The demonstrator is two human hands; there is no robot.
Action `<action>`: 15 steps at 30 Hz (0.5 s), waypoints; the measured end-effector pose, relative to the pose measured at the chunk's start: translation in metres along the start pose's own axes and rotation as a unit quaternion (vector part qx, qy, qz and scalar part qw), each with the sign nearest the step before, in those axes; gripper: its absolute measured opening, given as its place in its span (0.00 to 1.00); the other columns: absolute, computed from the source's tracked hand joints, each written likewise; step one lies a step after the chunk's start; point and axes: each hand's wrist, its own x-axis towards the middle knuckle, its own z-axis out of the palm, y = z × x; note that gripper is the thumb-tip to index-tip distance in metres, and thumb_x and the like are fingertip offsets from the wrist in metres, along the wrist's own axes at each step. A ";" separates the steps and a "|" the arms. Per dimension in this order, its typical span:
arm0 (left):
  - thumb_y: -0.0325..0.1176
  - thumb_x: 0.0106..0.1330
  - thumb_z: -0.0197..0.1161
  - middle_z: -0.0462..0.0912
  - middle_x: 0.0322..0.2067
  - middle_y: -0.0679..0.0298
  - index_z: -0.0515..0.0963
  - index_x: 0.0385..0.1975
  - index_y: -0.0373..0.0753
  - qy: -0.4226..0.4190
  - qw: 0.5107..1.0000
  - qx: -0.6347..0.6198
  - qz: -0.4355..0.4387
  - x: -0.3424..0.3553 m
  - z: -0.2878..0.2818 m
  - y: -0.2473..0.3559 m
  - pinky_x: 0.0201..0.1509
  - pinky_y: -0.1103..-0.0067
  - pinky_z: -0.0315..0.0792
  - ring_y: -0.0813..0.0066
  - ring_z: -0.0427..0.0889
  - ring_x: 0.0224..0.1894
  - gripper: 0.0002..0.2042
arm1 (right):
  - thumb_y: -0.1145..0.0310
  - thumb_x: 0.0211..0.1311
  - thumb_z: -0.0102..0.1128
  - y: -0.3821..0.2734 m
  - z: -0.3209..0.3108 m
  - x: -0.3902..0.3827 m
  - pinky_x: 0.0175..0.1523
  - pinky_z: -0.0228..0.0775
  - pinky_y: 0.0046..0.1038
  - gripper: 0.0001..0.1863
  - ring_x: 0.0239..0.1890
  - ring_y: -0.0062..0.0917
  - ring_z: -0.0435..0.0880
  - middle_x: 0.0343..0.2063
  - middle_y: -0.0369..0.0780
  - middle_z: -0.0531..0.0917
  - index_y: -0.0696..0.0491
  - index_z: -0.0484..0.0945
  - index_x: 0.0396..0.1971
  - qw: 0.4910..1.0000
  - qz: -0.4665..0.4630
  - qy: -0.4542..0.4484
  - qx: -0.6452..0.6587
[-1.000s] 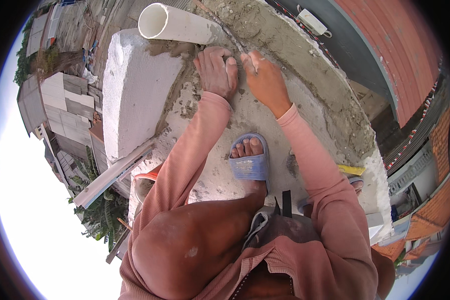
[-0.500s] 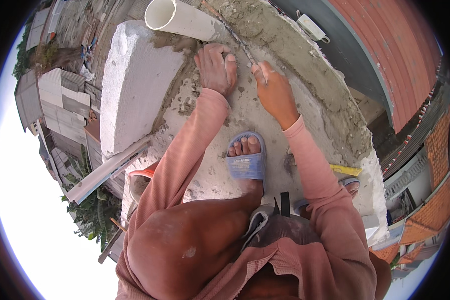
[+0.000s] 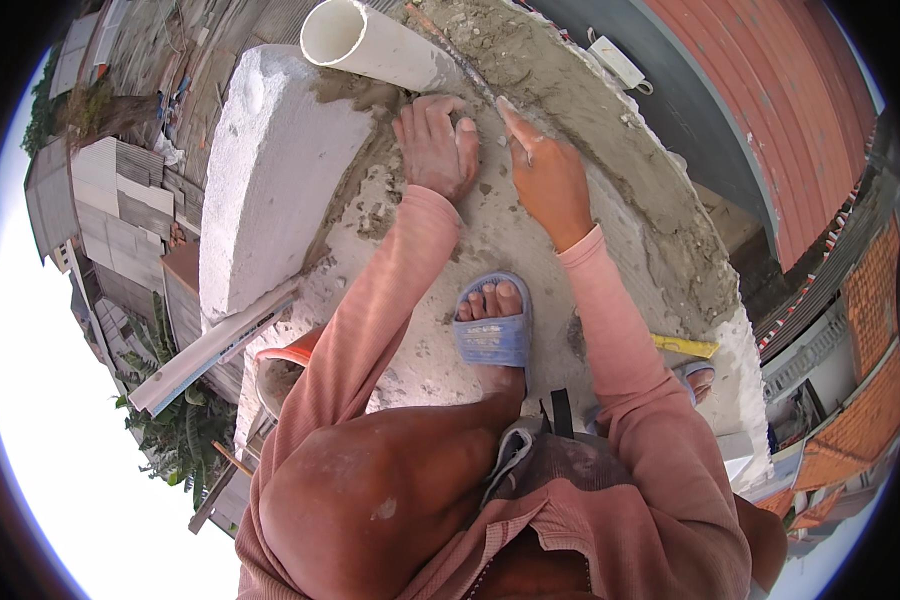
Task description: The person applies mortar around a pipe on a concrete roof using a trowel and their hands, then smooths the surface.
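Observation:
My left hand (image 3: 436, 150) lies open, palm down, on the concrete surface (image 3: 395, 290), beside wet mortar and just below a white plastic pipe (image 3: 385, 48). A thin, rough, brownish rod (image 3: 448, 46) runs past the pipe's right side across the mortar. At its lower end, my right hand (image 3: 550, 185) has the index finger stretched along the rod and the other fingers curled under. The grip itself is partly hidden by the hand. A pale lightweight block (image 3: 270, 180) stands to the left of my left hand, with mortar along its edge.
My sandalled foot (image 3: 492, 330) rests mid-surface. An orange-rimmed bucket (image 3: 280, 375) and a long pale strip (image 3: 210, 350) are at the left. A yellow-handled object (image 3: 685, 346) lies at the right. The ledge drops toward red metal roofing (image 3: 760, 100) and low rooftops on both sides.
My right hand has shifted slightly up and left, and its index finger has straightened along the rod. My left hand has stayed nearly in place, and the view has tilted a little.

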 end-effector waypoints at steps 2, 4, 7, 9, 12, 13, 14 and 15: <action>0.33 0.62 0.58 0.73 0.48 0.55 0.71 0.49 0.43 -0.003 1.000 0.002 -0.002 0.002 0.000 -0.001 0.57 0.58 0.61 0.52 0.70 0.51 0.15 | 0.75 0.67 0.53 0.011 0.006 -0.001 0.51 0.74 0.43 0.25 0.45 0.50 0.81 0.45 0.53 0.82 0.48 0.75 0.64 0.998 -0.034 0.026 0.036; 0.33 0.62 0.58 0.73 0.48 0.55 0.71 0.49 0.43 0.003 1.000 0.002 0.009 0.002 0.003 0.003 0.57 0.58 0.61 0.52 0.70 0.51 0.15 | 0.75 0.64 0.54 0.024 0.006 -0.001 0.45 0.74 0.47 0.25 0.36 0.52 0.83 0.36 0.55 0.84 0.48 0.76 0.62 0.994 -0.069 0.054 0.070; 0.33 0.63 0.58 0.73 0.48 0.55 0.71 0.49 0.43 0.003 1.000 0.006 0.010 0.004 0.002 0.005 0.57 0.58 0.61 0.52 0.70 0.50 0.15 | 0.75 0.63 0.54 0.028 0.003 -0.001 0.44 0.74 0.48 0.26 0.36 0.52 0.83 0.34 0.55 0.83 0.50 0.76 0.62 0.983 -0.133 0.082 0.102; 0.33 0.63 0.57 0.73 0.48 0.55 0.71 0.49 0.43 -0.006 1.000 0.006 0.000 0.001 0.002 0.004 0.57 0.57 0.61 0.52 0.70 0.50 0.15 | 0.76 0.62 0.54 0.012 0.005 0.016 0.45 0.74 0.48 0.26 0.37 0.52 0.83 0.33 0.55 0.84 0.51 0.75 0.62 0.990 -0.109 0.059 0.062; 0.34 0.63 0.57 0.74 0.48 0.55 0.71 0.49 0.43 0.011 1.000 -0.010 0.008 0.003 0.006 0.000 0.58 0.57 0.61 0.52 0.71 0.50 0.15 | 0.76 0.61 0.55 0.011 0.010 0.019 0.44 0.74 0.48 0.27 0.37 0.52 0.83 0.33 0.55 0.84 0.53 0.75 0.62 0.992 -0.109 0.066 0.024; 0.36 0.66 0.55 0.73 0.48 0.55 0.70 0.50 0.42 0.003 1.000 -0.001 0.007 0.000 0.004 -0.001 0.58 0.58 0.60 0.52 0.70 0.51 0.14 | 0.76 0.61 0.55 0.014 0.010 0.015 0.44 0.74 0.48 0.27 0.37 0.52 0.83 0.33 0.55 0.84 0.53 0.75 0.62 0.992 -0.106 0.069 0.023; 0.37 0.68 0.54 0.73 0.48 0.55 0.70 0.50 0.42 -0.003 1.000 0.012 0.005 0.000 0.003 0.000 0.59 0.60 0.59 0.52 0.70 0.51 0.13 | 0.77 0.61 0.55 0.016 0.008 0.008 0.44 0.74 0.48 0.27 0.37 0.52 0.83 0.32 0.55 0.84 0.53 0.75 0.62 0.993 -0.097 0.061 0.040; 0.37 0.68 0.54 0.73 0.48 0.55 0.70 0.50 0.42 -0.004 1.000 0.011 0.008 0.002 0.005 0.000 0.59 0.60 0.59 0.52 0.70 0.51 0.13 | 0.77 0.61 0.55 0.018 0.007 0.004 0.44 0.74 0.48 0.26 0.37 0.53 0.83 0.32 0.55 0.83 0.54 0.75 0.62 0.993 -0.089 0.053 0.056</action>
